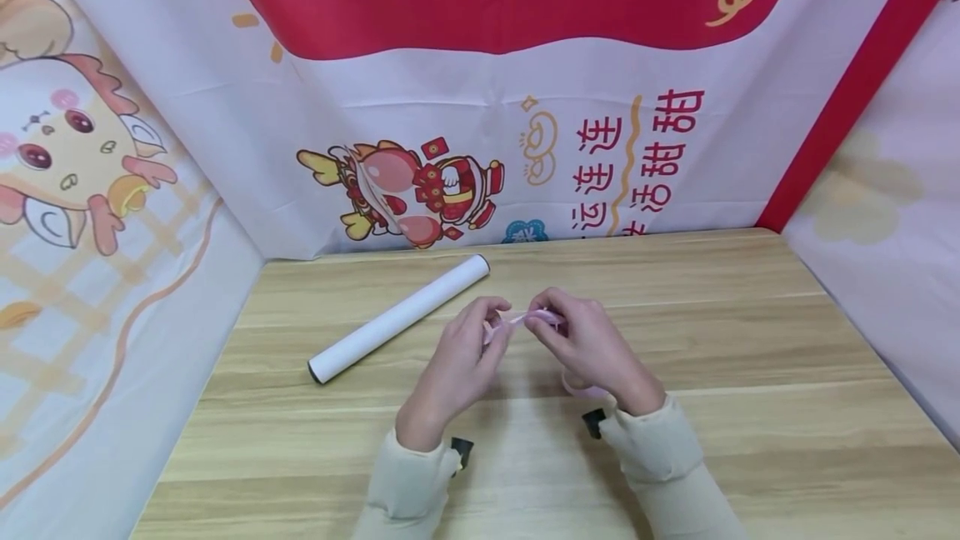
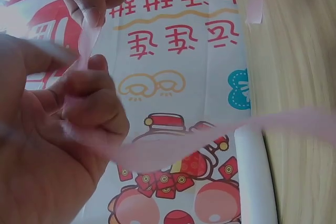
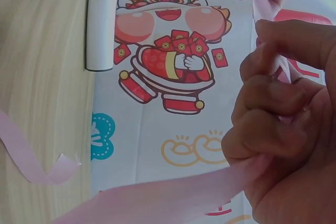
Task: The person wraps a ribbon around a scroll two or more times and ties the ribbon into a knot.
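Observation:
A thin pale pink ribbon [image 2: 157, 153] runs between both hands, close above the table. My left hand [image 1: 461, 361] pinches it between thumb and fingers, the other fingers curled in. From that palm a length trails off to the right in the left wrist view. Just to the right, my right hand [image 1: 592, 348] grips the same ribbon, with a short taut stretch between the two sets of fingertips. A loose length of ribbon [image 3: 168, 195] hangs out of the right fist, and a cut ribbon end [image 3: 63, 169] shows over the wood. Much inside the fists is hidden.
A white tube [image 1: 397, 319] with dark ends lies diagonally on the wooden table [image 1: 750, 440], left of and beyond the hands. Printed cloth [image 1: 465, 107] with red shapes, characters and a cartoon figure hangs at the table's back edge. Patterned cloth walls stand at both sides.

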Demonstrator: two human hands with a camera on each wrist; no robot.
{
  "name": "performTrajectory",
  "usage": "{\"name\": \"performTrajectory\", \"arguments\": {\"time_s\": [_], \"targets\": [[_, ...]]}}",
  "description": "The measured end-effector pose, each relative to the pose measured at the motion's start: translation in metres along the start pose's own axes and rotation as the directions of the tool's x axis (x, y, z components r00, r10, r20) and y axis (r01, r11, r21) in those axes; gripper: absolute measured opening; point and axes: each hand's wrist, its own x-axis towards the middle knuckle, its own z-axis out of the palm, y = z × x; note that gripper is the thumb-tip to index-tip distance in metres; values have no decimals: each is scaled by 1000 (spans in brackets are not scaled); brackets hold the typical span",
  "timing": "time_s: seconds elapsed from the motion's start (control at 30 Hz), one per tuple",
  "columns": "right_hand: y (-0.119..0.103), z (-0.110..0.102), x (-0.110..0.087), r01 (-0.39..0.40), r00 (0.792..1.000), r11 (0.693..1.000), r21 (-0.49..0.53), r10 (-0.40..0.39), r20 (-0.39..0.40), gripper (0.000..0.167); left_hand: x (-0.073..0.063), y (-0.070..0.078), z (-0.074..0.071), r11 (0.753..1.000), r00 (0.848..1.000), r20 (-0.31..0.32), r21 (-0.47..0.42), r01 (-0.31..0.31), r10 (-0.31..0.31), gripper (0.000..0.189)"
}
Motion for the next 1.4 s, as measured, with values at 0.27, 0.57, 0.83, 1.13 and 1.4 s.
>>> {"name": "performTrajectory", "arguments": {"time_s": [0.27, 0.57, 0.83, 1.13, 1.4], "targets": [[3, -3, 0, -12, 1000, 1000, 1, 12, 3, 8, 0, -1, -2, 999, 999, -33, 31, -40, 41, 12], [1, -7, -2, -2, 999, 998, 70, -1, 51, 12, 0, -1, -6, 997, 995, -78, 43, -58, 62, 12], [-2, -10, -5, -49, 990, 988, 149, 27, 141, 15, -1, -1, -7, 997, 994, -86, 41, -63, 66, 12], [3, -16, -6, -34, 991, 989, 147, 15, 131, 14, -2, -5, -13, 998, 994, -108, 61, -20, 26, 13], [6, -27, -10, -75, 993, 974, 214, 54, 102, 17, -2, -8, -18, 997, 989, -143, 70, -34, 43, 11]]}}
